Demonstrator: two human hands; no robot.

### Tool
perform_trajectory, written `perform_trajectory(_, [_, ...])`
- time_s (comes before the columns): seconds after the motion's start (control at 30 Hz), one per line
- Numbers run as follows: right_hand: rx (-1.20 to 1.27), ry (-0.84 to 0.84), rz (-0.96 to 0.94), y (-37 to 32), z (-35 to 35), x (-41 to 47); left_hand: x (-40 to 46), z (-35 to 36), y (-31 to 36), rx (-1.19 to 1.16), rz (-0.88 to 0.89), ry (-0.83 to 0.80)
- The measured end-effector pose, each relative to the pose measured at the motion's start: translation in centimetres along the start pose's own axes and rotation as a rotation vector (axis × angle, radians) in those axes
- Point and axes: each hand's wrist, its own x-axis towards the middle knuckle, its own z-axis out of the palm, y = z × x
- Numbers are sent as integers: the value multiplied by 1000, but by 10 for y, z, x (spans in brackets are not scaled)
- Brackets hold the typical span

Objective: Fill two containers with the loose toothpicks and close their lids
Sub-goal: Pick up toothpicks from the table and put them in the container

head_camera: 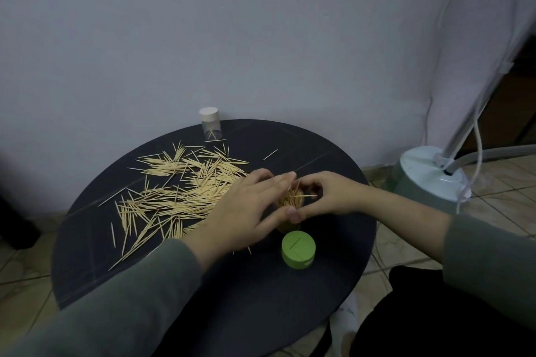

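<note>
- One jar (290,203), packed with sticks, stands near the table's middle; the left hand (246,211) and right hand (327,197) curl round it together.
- Its green lid (298,250) lies just in front, not yet on.
- Most toothpicks (179,191) lie loose on the table (261,298).
- The far capped jar (210,124) looks almost empty; I judge the job under half done.

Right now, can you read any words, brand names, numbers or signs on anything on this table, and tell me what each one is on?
No text can be read anywhere in this view.
Green lid: only a plain straight groove on top, no lettering.
Clear container with the white cap: no label shows.
Container between the left hand and right hand: hidden by the fingers, cannot tell.
Lamp base: no marking shows.
</note>
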Motion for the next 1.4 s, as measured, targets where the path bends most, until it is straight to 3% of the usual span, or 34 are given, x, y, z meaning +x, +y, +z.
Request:
perform_trajectory(0.1, [5,-8,-23,-3,0,0,1,3,2,10,-28,-31])
perform_trajectory(0.33, [-16,17,-6,-1,1,5,14,-3,19,-23,-34,211])
perform_trajectory(0.5, [-199,-4,-5,1,5,8,25,9,41,-13,-55,234])
perform_trajectory(0.63, [-184,14,15,2,5,9,28,15,40,-16,-79,274])
perform_trajectory(0.93, [-139,-44,25,3,2,9,22,-13,24,-390,-329,309])
perform_trajectory(1.27, [-155,-43,50,-2,1,7,12,-22,28,-605,-363,399])
perform_trajectory(1.4, [-157,-48,48,-2,0,7,8,-11,19,-369,-383,281])
